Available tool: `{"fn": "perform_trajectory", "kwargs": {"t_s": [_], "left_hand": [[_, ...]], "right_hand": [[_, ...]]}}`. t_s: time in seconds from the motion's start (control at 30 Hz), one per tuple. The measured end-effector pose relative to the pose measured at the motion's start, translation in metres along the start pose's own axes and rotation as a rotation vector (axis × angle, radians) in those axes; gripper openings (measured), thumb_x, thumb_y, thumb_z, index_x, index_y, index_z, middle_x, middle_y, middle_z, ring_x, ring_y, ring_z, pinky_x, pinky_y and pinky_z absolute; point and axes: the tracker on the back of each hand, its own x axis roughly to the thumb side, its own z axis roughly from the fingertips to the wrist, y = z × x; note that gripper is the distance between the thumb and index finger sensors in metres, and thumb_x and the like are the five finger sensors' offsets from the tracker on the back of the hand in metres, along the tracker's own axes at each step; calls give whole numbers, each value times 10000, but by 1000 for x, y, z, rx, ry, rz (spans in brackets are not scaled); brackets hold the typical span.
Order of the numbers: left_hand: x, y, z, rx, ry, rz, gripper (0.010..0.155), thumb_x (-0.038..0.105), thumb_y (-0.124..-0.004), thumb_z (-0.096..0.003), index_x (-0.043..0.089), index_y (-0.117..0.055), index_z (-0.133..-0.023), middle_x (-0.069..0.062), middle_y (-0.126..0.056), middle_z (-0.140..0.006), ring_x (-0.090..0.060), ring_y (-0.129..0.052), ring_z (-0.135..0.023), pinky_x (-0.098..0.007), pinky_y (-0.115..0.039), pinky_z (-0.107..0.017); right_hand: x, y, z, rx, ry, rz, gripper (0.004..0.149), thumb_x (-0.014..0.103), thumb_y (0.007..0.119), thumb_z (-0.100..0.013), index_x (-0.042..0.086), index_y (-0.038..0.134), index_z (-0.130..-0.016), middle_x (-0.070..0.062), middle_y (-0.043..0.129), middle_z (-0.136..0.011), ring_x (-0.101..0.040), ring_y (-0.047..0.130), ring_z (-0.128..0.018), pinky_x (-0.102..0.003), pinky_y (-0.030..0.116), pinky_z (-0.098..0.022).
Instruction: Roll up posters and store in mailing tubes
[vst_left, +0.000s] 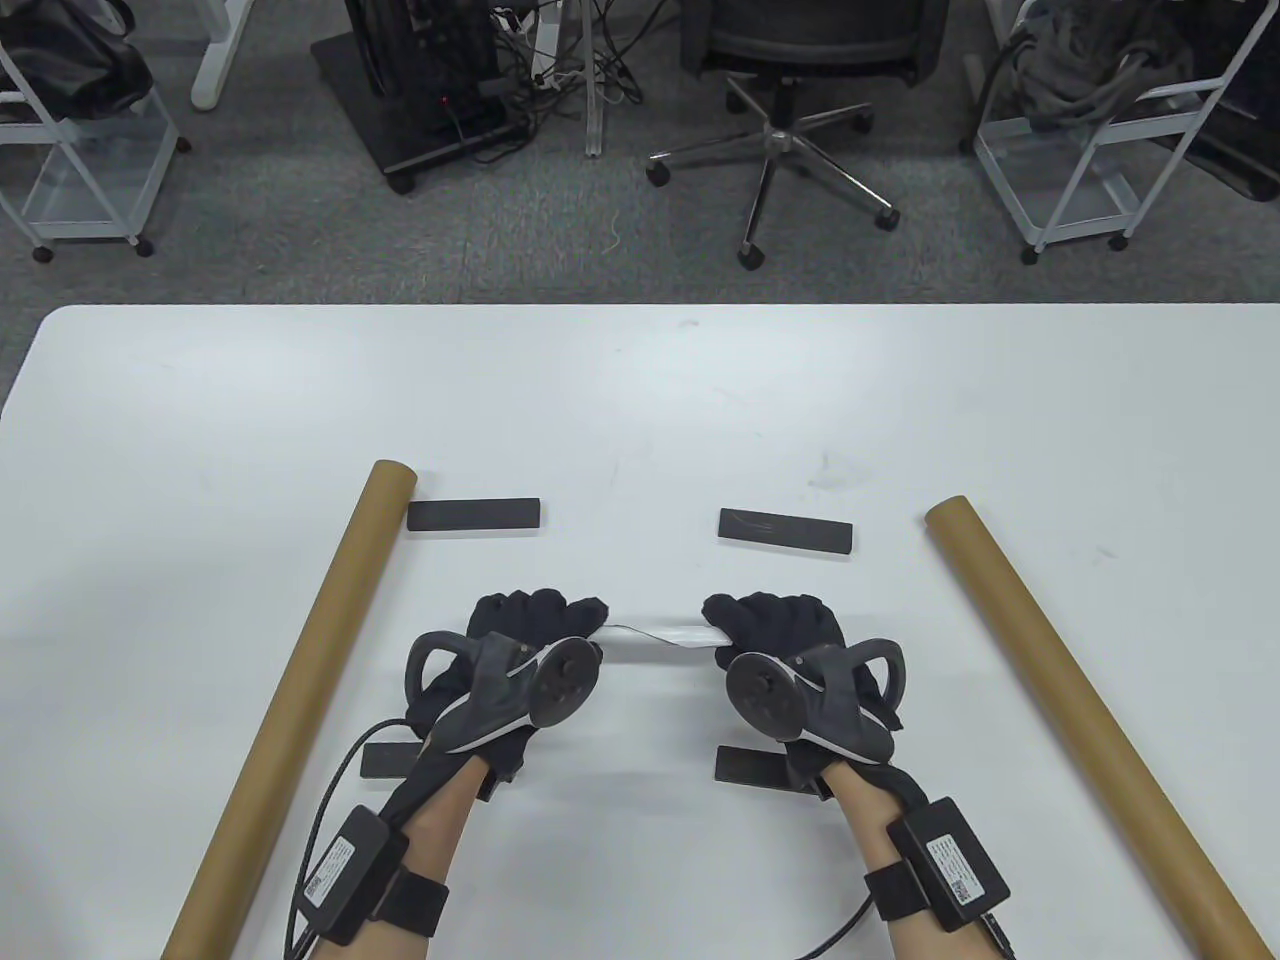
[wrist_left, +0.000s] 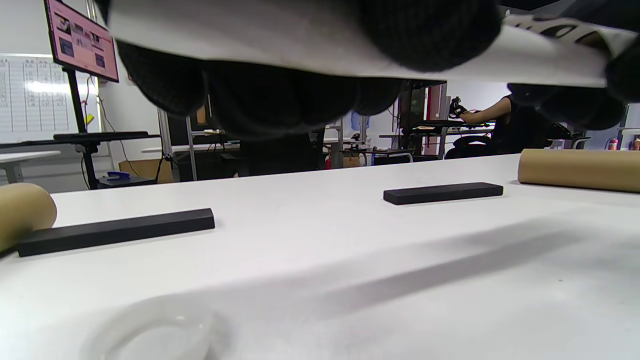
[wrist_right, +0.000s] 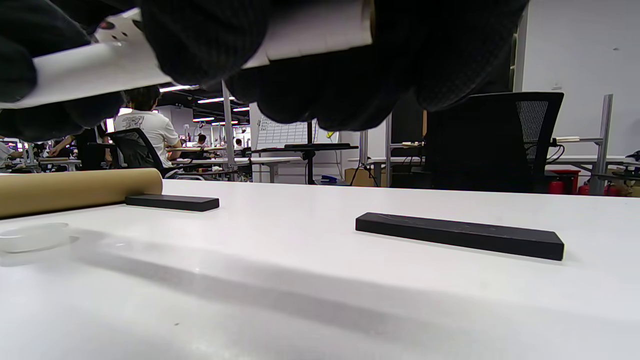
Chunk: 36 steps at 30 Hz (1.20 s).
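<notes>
A rolled white poster (vst_left: 660, 638) is held level between both hands, a little above the white table (vst_left: 640, 400). My left hand (vst_left: 530, 625) grips its left end and my right hand (vst_left: 770, 625) grips its right end. In the left wrist view the roll (wrist_left: 300, 45) crosses the top with my gloved fingers (wrist_left: 260, 100) curled around it. The right wrist view shows the roll's end (wrist_right: 310, 30) in the same kind of grip. Two brown mailing tubes lie on the table, one at the left (vst_left: 300, 700) and one at the right (vst_left: 1080, 700).
Black flat bars lie on the table: two beyond the hands (vst_left: 475, 515) (vst_left: 785, 530), two under the wrists (vst_left: 385, 760) (vst_left: 755, 768). A clear round cap (wrist_left: 150, 335) lies on the table below the roll. An office chair (vst_left: 790, 90) and carts stand beyond the far edge.
</notes>
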Motion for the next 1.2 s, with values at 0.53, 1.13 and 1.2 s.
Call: {"fn": "perform_trajectory", "kwargs": {"t_s": [0.53, 1.13, 1.2], "left_hand": [[3, 0, 1, 22, -2, -79, 532, 469, -701, -489, 359, -741, -1007, 39, -919, -975, -231, -986, -812, -515, -753, -767], [-4, -1, -2, -34, 29, -105, 524, 472, -717, -486, 393, -742, -1003, 95, -950, -859, -195, -988, -720, -509, -751, -761], [-7, -1, -2, -32, 42, -93, 525, 472, -719, -486, 391, -742, -1005, 94, -949, -861, -197, -987, -723, -512, -749, -760]], "right_hand": [[2, -1, -1, -3, 5, -19, 494, 334, 689, -460, 250, 711, -946, -49, 873, -862, -348, 921, -712, -628, 703, -645], [-29, -16, -31, 293, 139, -148, 624, 390, 676, -488, 152, 573, -1055, -192, 692, -1058, -498, 761, -885, -701, 599, -676], [-41, -23, -33, 301, 187, -224, 634, 390, 673, -494, 143, 553, -1066, -203, 673, -1067, -507, 748, -889, -704, 594, -675]]}}
